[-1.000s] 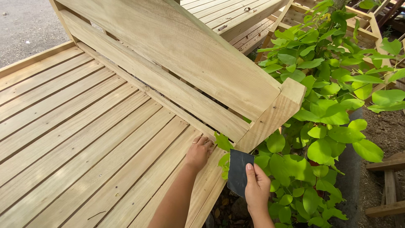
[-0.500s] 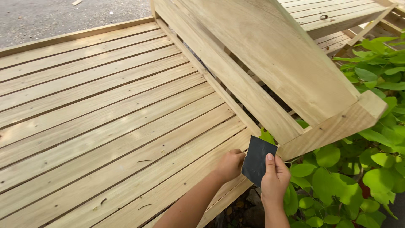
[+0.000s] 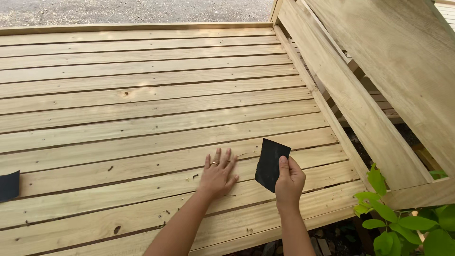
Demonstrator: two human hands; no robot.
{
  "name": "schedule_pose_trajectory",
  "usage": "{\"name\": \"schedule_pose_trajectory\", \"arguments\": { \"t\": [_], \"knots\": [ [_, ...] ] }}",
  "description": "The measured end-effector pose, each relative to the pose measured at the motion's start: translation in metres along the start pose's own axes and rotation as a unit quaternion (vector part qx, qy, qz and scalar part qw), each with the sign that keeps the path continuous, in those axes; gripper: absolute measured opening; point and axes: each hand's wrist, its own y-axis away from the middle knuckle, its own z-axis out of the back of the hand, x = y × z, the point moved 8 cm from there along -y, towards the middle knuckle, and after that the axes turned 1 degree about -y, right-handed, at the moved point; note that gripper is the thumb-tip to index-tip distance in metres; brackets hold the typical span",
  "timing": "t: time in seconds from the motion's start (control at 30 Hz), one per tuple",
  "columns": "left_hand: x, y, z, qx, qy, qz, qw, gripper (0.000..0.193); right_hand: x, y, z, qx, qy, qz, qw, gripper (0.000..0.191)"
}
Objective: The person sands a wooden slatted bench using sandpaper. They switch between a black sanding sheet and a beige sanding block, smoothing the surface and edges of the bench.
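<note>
Head view is showing, at the far left, another dark sheet (image 3: 8,186) lying on the wooden slats (image 3: 142,95). Left hand (image 3: 218,175) is resting flat, fingers spread. Just to its right, right hand (image 3: 289,182) is pinching a dark sandpaper sheet (image 3: 270,163), standing upright, long axis leaning right.

The left hand (image 3: 218,176) lies palm down with its fingers spread and pointing away from the body, a ring on one finger, the bare forearm running back toward the lower edge of view. The right hand (image 3: 289,182) is raised just beside it, thumb up and fingers pinched closed.
</note>
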Motion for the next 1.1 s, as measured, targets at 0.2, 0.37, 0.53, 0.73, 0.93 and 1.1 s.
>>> {"name": "schedule_pose_trajectory", "arguments": {
  "t": [0.2,0.37,0.53,0.73,0.93,1.1],
  "knots": [
    [0.035,0.074,0.013,0.171,-0.049,-0.027,0.984,0.07,0.0,0.042,-0.074,0.084,0.059,0.073,0.992,0.039],
    [0.147,0.134,0.063,0.042,-0.102,0.265,0.958,0.076,-0.011,0.078,-0.085,0.076,0.021,0.04,0.996,0.031],
    [0.073,0.16,0.022,0.214,-0.02,0.004,0.977,0.074,-0.008,0.114,-0.105,0.086,0.007,0.066,0.994,0.031],
    [0.149,0.198,0.085,0.005,-0.014,0.201,0.979,0.078,-0.011,0.135,-0.116,0.078,-0.029,0.015,0.996,0.024],
    [0.106,0.219,0.034,0.209,-0.023,0.108,0.972,0.085,-0.021,0.159,-0.149,0.086,-0.019,0.031,0.996,0.029],
    [0.097,0.191,0.039,0.031,0.027,-0.048,0.998,0.059,-0.022,0.165,-0.172,0.139,0.001,0.038,0.99,0.026]
  ]
}}
